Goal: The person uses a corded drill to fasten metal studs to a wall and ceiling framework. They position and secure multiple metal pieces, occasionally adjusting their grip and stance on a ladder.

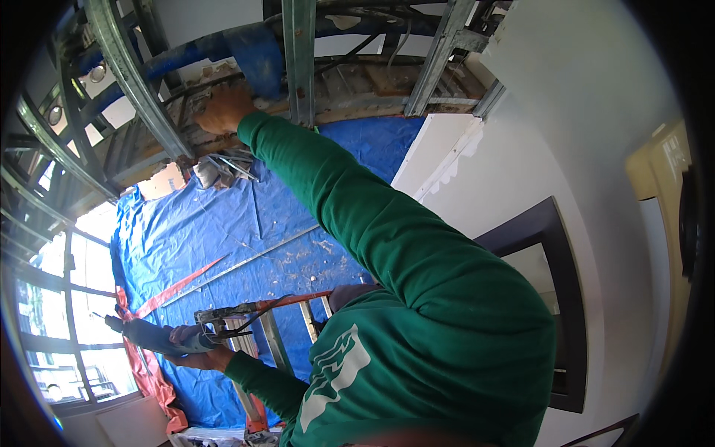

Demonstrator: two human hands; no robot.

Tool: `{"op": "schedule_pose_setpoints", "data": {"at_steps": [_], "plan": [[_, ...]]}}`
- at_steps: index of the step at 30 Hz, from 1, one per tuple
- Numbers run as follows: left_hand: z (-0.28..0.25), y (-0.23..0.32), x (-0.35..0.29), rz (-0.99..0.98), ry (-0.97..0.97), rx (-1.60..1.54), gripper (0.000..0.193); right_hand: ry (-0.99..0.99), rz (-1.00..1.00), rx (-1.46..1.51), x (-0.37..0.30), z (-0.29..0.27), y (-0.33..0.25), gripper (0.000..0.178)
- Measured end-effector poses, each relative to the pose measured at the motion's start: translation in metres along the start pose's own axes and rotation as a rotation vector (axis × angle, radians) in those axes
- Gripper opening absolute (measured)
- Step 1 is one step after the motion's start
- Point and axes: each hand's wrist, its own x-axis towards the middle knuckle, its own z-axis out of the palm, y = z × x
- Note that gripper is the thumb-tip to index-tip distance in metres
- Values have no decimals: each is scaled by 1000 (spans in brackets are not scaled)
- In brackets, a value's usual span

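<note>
My left hand [199, 360] is closed round a long, dark grey-blue power tool [153, 337] with a thin tip pointing left. It is held out at the lower left, above the blue tarp; the tool's exact kind cannot be made out. Stretched toward the upper left, my right hand [226, 109] is at the wooden beam [357, 83] between two metal studs [299, 59]. Its fingers are bent down and partly hidden, so whether they grip anything is unclear. Right beside this hand hangs a piece of blue sheeting [258, 59].
Below me stands a ladder [277, 344] with orange parts. A blue tarp [290, 261] covers the floor, with a long metal strip [238, 262], debris and scrap pieces [223, 170] on it. White wall panels [439, 153] and a dark frame [570, 313] are at the right; windows [56, 313] at the left.
</note>
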Motion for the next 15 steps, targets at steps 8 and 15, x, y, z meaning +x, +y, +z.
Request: {"op": "schedule_pose_setpoints", "data": {"at_steps": [8,15], "plan": [[-1,2,0,24,4,15,61,-6,-10,20,-1,-2,0,70],[16,-9,2,41,-8,52,61,6,-58,-11,9,12,5,56]]}}
